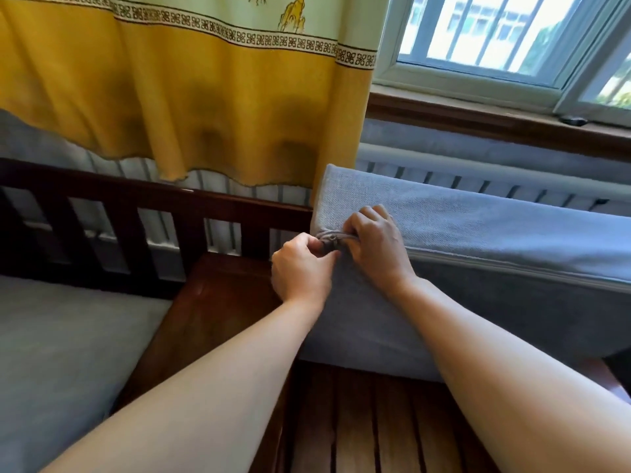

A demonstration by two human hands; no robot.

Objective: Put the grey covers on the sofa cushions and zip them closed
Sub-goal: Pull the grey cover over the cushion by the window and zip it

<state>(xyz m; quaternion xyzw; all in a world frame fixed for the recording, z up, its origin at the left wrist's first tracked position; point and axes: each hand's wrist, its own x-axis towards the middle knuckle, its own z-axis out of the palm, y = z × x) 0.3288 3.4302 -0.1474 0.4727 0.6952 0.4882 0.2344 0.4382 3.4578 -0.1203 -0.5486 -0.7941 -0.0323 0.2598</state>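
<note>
The grey-covered cushion (478,240) stands on its long edge on the slatted wooden sofa seat (358,421), leaning back toward the radiator (478,186) under the window (495,39). Stood this way, its zipped side faces the person, and the closed zip seam (512,268) runs along that face from the right to the cushion's upper left corner, where both hands meet. The left hand (300,268) is curled in a tight grip, fingers pinching what looks like the zip slider (333,238) and the bunched fabric at the end of the track; the pull itself is too small to make out clearly. The right hand (372,247) lies knuckles up, fingers hooked over the cover fabric just beside the slider, most likely to keep the cloth taut so the last stretch of teeth can mate. Both forearms reach forward from the bottom of the view and converge at that corner, wrists slightly bent. The zip on this cushion seems almost shut. A second grey cushion (68,353) lies flat on the seat at the left, below the yellow curtain (187,97) and in front of the dark wooden backrest (102,206).
</note>
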